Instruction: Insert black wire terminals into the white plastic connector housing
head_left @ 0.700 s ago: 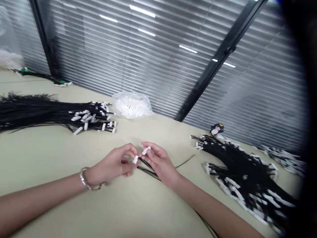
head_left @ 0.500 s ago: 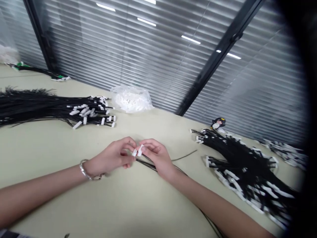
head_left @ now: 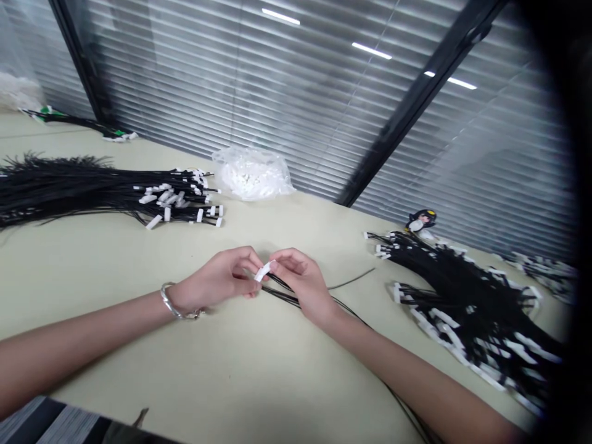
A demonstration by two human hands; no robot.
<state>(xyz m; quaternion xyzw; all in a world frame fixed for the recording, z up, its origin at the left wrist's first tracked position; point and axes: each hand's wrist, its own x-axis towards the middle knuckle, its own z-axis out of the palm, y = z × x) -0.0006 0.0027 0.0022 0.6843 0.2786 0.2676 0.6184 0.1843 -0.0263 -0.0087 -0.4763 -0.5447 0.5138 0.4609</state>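
At the middle of the table, my left hand [head_left: 222, 279] pinches the lower left end of a white plastic connector [head_left: 263, 271]. The fingertips of my right hand [head_left: 309, 288] are closed on its upper right end. Two white pieces appear to meet there in one line; whether they are locked together or only touching I cannot tell. Thin black wires [head_left: 284, 298] run from the connector under my right hand and forearm toward the lower right. One loose wire end [head_left: 356, 279] sticks out to the right of my right hand.
A thick bundle of black wires [head_left: 92, 188] with white connectors lies at left, a clear bag of white parts [head_left: 252, 176] behind. More wire bundles [head_left: 462, 290] fill the right side, near a penguin figure [head_left: 420, 221]. Window blinds rise behind the table [head_left: 194, 364].
The two white pieces, slightly apart before, now sit end to end between my fingers. My hands have drawn closer together. The whole view has shifted slightly.
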